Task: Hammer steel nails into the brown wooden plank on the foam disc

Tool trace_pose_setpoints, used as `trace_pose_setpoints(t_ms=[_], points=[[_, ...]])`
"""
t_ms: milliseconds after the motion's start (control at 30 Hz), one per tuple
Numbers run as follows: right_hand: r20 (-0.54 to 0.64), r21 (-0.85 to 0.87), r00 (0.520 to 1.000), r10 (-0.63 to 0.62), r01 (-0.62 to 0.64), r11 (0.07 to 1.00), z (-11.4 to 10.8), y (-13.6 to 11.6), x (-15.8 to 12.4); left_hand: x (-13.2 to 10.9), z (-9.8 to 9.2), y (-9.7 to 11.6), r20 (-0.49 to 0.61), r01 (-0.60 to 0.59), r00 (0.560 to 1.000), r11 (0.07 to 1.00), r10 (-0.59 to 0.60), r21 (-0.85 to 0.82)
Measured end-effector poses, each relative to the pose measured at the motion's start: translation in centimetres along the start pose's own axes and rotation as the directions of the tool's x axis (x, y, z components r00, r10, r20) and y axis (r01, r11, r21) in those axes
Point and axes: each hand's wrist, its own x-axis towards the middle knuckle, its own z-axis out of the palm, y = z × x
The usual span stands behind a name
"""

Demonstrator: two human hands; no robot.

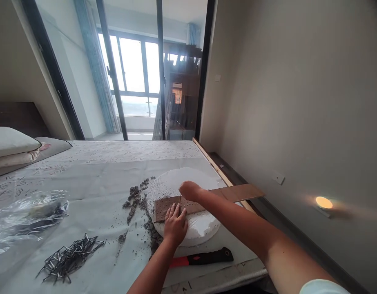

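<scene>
Head view, 1 moment. The left hand (pixel 175 223) lies flat, fingers (pixel 172 212) spread narrow and pressed on the near-left end of the board (pixel 206 200), gripping nothing. The right hand (pixel 190 190) hovers just above the board at about 1 o'clock from the left hand, its fingers pinched shut on a thin nail (pixel 180 200) that stands upright with its tip on the board. The board is a brown strip with rows of small holes across its left half; it lies over the white foam disc (pixel 200 226) and runs out past the disc toward 3 o'clock, its far end overhanging the wooden bed edge (pixel 220 171).

The disc rests on the bed (pixel 93 179), which is covered with a pale patterned sheet. At 9 o'clock from the disc, touching its rim, lies a trail of grey crumbs (pixel 134 200). At 6 o'clock from the disc, near the bed's front edge, lies a hammer (pixel 203 258) with a black-and-red handle, untouched by either hand. At 8 o'clock, well apart from the disc, sits a loose heap of dark nails (pixel 70 257), and beyond it at 9 o'clock a crumpled clear plastic bag (pixel 25 220). Pillows (pixel 13 147) lie at the far left. A small lamp (pixel 324 202) glows low on the right wall.
</scene>
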Motion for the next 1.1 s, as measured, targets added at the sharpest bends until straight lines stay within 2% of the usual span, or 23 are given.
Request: trace_pose_setpoints(t_ms=[100, 167, 233, 300, 367, 433, 500, 567, 600, 633, 667, 700, 767, 800, 833, 867, 900, 967, 1100], points=[[-0.042, 0.085, 0.998, -0.043, 0.047, 0.995, -1.4, 0.5, -1.5, 0.1, -0.5, -0.7, -0.054, 0.084, 0.993, 0.966, -0.101, -0.246], [-0.056, 0.143, 0.995, -0.084, 0.091, 0.986, -1.8, 0.0, -2.9, -0.2, -1.3, -0.9, -0.068, 0.17, 0.97, 0.849, -0.234, -0.5], [-0.056, 0.188, 0.989, -0.135, 0.143, 0.972, -1.7, -1.2, -4.3, -0.9, -2.4, -0.4, 0.064, 0.284, 0.931, 0.606, -0.358, -0.743], [-0.039, 0.215, 0.982, -0.184, 0.188, 0.958, -1.3, -3.1, -5.5, -2.1, -3.6, 0.8, 0.301, 0.419, 0.874, 0.275, -0.381, -0.865], [-0.007, 0.224, 0.976, -0.216, 0.212, 0.951, -0.7, -5.2, -6.5, -3.4, -4.4, 2.3, 0.488, 0.514, 0.806, -0.016, -0.335, -0.858], [0.036, 0.223, 0.971, -0.236, 0.222, 0.949, 0.0, -6.9, -7.3, -4.8, -4.8, 3.6, 0.605, 0.568, 0.747, -0.209, -0.274, -0.796], [0.075, 0.223, 0.966, -0.246, 0.224, 0.949, 0.6, -7.7, -7.7, -6.0, -4.7, 4.2, 0.687, 0.615, 0.693, -0.318, -0.217, -0.721], [0.09, 0.224, 0.968, -0.236, 0.211, 0.952, 1.4, -7.3, -7.6, -7.0, -4.3, 4.2, 0.733, 0.649, 0.648, -0.354, -0.206, -0.673], [0.086, 0.219, 0.973, -0.215, 0.192, 0.957, 1.8, -6.6, -7.4, -7.3, -4.1, 4.0, 0.736, 0.659, 0.636, -0.332, -0.233, -0.675], [0.076, 0.21, 0.98, -0.184, 0.164, 0.964, 2.2, -5.9, -7.1, -7.5, -3.9, 3.8, 0.723, 0.67, 0.631, -0.271, -0.283, -0.691], [0.059, 0.191, 0.99, -0.132, 0.118, 0.974, 2.7, -5.0, -6.7, -7.6, -3.8, 3.5, 0.683, 0.675, 0.644, -0.163, -0.345, -0.719], [0.044, 0.171, 0.996, -0.072, 0.063, 0.983, 3.2, -4.2, -6.2, -7.5, -3.7, 3.3, 0.61, 0.664, 0.68, -0.01, -0.406, -0.747], [0.038, 0.128, 0.999, 0.024, -0.028, 0.991, 4.2, -2.9, -4.9, -6.7, -3.7, 2.9, 0.38, 0.57, 0.798, 0.382, -0.467, -0.727], [0.042, 0.108, 0.998, 0.053, -0.057, 0.992, 4.7, -2.6, -4.3, -6.0, -3.7, 2.8, 0.266, 0.499, 0.855, 0.567, -0.445, -0.655], [0.05, 0.09, 0.996, 0.073, -0.077, 0.993, 5.2, -2.5, -3.6, -5.1, -3.7, 2.6, 0.178, 0.429, 0.899, 0.714, -0.401, -0.553], [0.059, 0.074, 0.995, 0.085, -0.089, 0.993, 5.7, -2.5, -3.0, -4.2, -3.6, 2.5, 0.13, 0.375, 0.926, 0.819, -0.354, -0.436], [0.068, 0.059, 0.993, 0.093, -0.097, 0.993, 6.1, -2.6, -2.5, -3.2, -3.6, 2.3, 0.119, 0.344, 0.939, 0.884, -0.323, -0.316], [0.081, 0.034, 0.992, 0.099, -0.102, 0.994, 6.8, -3.0, -1.7, -1.4, -3.2, 2.0, 0.137, 0.306, 0.947, 0.944, -0.289, -0.121], [0.083, -0.007, 0.994, 0.068, -0.067, 0.998, 7.5, -3.4, -1.0, 0.8, -2.0, 1.4, 0.187, 0.282, 0.939, 0.958, -0.287, 0.052]])
